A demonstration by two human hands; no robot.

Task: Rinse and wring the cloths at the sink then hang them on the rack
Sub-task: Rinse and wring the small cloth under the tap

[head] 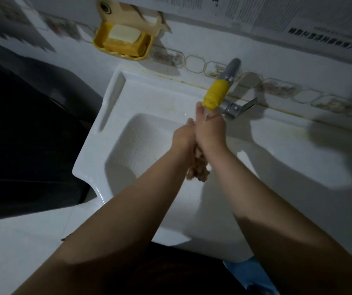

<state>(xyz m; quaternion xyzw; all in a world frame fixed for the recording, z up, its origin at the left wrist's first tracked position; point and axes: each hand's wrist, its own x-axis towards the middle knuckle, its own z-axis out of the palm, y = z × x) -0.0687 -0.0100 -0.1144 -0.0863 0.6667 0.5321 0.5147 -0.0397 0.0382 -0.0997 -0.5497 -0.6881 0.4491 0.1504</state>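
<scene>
Setting: white tiled wall (192, 39) is backing a white sink (98, 145) in dim light.
Near: both forearms are reaching forward over the basin, meeting above its middle.
Cloth (198, 169): a pale bunched roll is hanging between the hands, long axis running from the fingers back toward the person, its loose end drooping over the basin.
Left hand (182, 135): fingers are curling round the cloth.
Right hand (210, 128): it is gripping the cloth too, pressed against the left, thumb pointing at the spout.
Tap (224, 90): a yellow-wrapped spout is angling down just beyond the hands.
Far: a yellow soap dish (100, 42) on the wall is holding a pale soap bar (124, 33).
</scene>
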